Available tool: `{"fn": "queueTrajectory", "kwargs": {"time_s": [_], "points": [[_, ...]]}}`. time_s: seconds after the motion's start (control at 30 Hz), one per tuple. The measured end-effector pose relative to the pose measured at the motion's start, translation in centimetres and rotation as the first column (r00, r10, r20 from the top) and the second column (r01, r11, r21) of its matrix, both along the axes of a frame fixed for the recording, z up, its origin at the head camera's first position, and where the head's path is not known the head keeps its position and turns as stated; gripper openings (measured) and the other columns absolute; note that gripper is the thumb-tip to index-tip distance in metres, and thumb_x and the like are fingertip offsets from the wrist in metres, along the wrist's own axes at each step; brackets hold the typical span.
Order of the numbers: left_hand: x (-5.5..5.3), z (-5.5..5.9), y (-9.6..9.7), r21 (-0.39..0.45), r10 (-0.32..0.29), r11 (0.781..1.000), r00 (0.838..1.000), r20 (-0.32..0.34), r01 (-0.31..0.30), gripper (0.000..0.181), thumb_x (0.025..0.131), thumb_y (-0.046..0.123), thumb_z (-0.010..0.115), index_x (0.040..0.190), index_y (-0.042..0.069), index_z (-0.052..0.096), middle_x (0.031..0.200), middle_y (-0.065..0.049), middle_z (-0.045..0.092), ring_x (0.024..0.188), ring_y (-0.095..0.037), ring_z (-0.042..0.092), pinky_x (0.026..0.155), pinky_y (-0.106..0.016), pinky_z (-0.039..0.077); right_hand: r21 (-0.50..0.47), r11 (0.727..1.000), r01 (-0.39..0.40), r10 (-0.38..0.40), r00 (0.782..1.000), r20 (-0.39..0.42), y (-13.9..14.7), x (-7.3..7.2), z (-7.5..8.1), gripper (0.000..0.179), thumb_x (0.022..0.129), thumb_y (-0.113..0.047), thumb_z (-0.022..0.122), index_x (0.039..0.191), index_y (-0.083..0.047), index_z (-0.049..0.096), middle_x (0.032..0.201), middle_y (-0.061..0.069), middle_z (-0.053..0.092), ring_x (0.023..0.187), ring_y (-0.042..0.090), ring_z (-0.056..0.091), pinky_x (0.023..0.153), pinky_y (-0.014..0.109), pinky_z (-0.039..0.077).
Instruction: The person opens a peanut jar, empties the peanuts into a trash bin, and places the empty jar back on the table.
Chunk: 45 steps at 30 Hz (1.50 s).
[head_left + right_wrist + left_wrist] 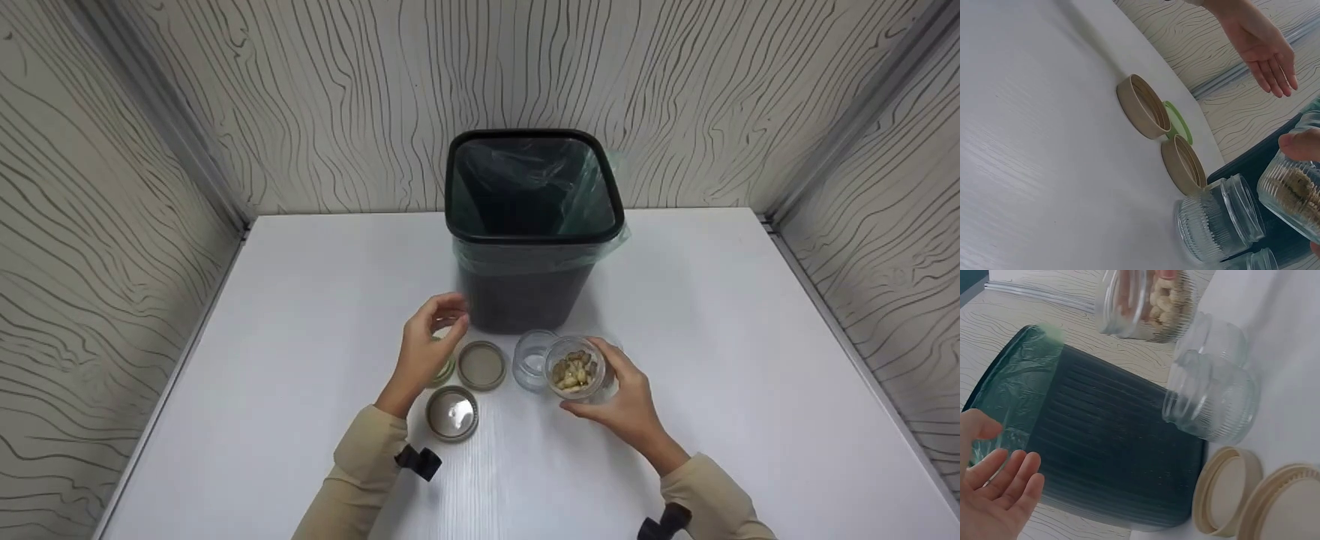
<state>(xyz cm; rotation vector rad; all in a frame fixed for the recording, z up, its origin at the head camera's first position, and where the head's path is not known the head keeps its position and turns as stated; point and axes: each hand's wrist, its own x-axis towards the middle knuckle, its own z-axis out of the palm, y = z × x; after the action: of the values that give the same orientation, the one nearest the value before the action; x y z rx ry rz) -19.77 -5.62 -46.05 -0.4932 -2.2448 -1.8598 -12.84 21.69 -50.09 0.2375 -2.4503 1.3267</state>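
Note:
My right hand grips a ribbed glass jar without a lid, thumb and fingers on opposite sides. Small pale and brown pieces lie inside it. The jar is raised above the table, beside a lidless glass jar. A second lidless jar stands behind that one in the left wrist view. My left hand hangs in the air with loosely bent fingers and holds nothing. In the head view it partly covers a green lid, near two beige lids.
A dark trash bin with a green plastic liner stands at the back of the white table. Patterned panels enclose the table at the back and sides.

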Motion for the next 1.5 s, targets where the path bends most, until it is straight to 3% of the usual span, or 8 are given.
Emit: {"fn": "queueTrajectory", "kwargs": {"time_s": [0.27, 0.37, 0.5, 0.7, 0.83, 1.27, 1.5], "points": [[-1.1, 2.1, -0.1, 0.064, -0.004, 0.998, 1.000, 0.027, 0.002, 0.033, 0.092, 0.004, 0.061, 0.120, -0.010, 0.054, 0.115, -0.030, 0.061, 0.108, -0.033, 0.063, 0.096, -0.030, 0.053, 0.010, 1.000, 0.002, -0.002, 1.000, -0.011, 0.1, -0.1, -0.1, 0.094, 0.049, -0.010, 0.094, 0.132, 0.002, 0.053, 0.130, 0.017, 0.061, 0.122, -0.023, 0.036, 0.110, -0.002, 0.017], [-1.6, 2.8, -0.1, 0.096, 0.002, 0.995, 0.998, 0.059, -0.008, 0.033, 0.091, 0.004, 0.061, 0.121, -0.009, 0.054, 0.116, -0.030, 0.060, 0.108, -0.032, 0.063, 0.095, -0.028, 0.053, 0.017, 1.000, 0.001, -0.001, 1.000, -0.024, 0.1, -0.2, 0.0, 0.094, 0.049, -0.010, 0.094, 0.131, 0.003, 0.053, 0.130, 0.018, 0.061, 0.122, -0.023, 0.036, 0.109, -0.002, 0.019], [-2.1, 3.7, -0.2, 0.153, 0.018, 0.988, 0.993, 0.119, -0.037, 0.032, 0.093, 0.005, 0.059, 0.122, -0.008, 0.055, 0.117, -0.029, 0.061, 0.105, -0.020, 0.064, 0.092, -0.021, 0.052, 0.023, 1.000, -0.002, 0.003, 0.999, -0.033, 0.1, -0.2, 0.2, 0.094, 0.048, -0.008, 0.094, 0.131, 0.003, 0.053, 0.130, 0.018, 0.061, 0.121, -0.022, 0.036, 0.105, -0.002, 0.026], [-3.2, 4.7, -0.3, 0.292, 0.021, 0.952, 0.972, 0.233, -0.090, 0.031, 0.095, 0.006, 0.055, 0.123, -0.008, 0.053, 0.113, -0.018, 0.064, 0.091, 0.000, 0.064, 0.088, -0.018, 0.053, 0.037, 0.999, -0.001, 0.003, 0.999, -0.041, 0.1, -0.5, 0.8, 0.094, 0.048, -0.008, 0.094, 0.132, 0.001, 0.054, 0.129, 0.016, 0.062, 0.119, -0.021, 0.039, 0.100, -0.002, 0.032], [-4.0, 5.3, -0.2, 0.341, 0.032, 0.930, 0.957, 0.290, -0.135, 0.031, 0.094, 0.007, 0.056, 0.122, -0.007, 0.054, 0.104, -0.005, 0.065, 0.088, -0.001, 0.064, 0.087, -0.018, 0.054, 0.031, 1.000, -0.003, 0.004, 0.999, -0.044, 0.1, -0.8, 1.3, 0.093, 0.048, -0.009, 0.095, 0.132, 0.000, 0.055, 0.127, 0.014, 0.063, 0.117, -0.018, 0.042, 0.098, -0.001, 0.034], [-6.1, 8.0, 0.7, 0.407, 0.042, 0.889, 0.924, 0.380, -0.208, 0.032, 0.092, 0.009, 0.061, 0.121, -0.004, 0.055, 0.086, 0.004, 0.061, 0.077, -0.004, 0.060, 0.077, -0.017, 0.053, 0.034, 0.999, -0.015, 0.017, 0.998, -0.063, 0.3, -1.2, 2.3, 0.092, 0.049, -0.008, 0.094, 0.132, -0.002, 0.055, 0.127, 0.015, 0.063, 0.117, -0.019, 0.043, 0.099, -0.001, 0.034], [-7.1, 8.6, 1.2, 0.400, 0.063, 0.880, 0.897, 0.437, -0.257, 0.029, 0.091, 0.008, 0.062, 0.118, -0.002, 0.055, 0.079, 0.006, 0.060, 0.071, -0.004, 0.057, 0.071, -0.016, 0.051, 0.026, 0.999, -0.018, 0.020, 0.998, -0.055, 0.4, -1.4, 2.6, 0.092, 0.049, -0.008, 0.094, 0.132, -0.002, 0.055, 0.129, 0.016, 0.062, 0.118, -0.019, 0.042, 0.099, -0.001, 0.033]]}}
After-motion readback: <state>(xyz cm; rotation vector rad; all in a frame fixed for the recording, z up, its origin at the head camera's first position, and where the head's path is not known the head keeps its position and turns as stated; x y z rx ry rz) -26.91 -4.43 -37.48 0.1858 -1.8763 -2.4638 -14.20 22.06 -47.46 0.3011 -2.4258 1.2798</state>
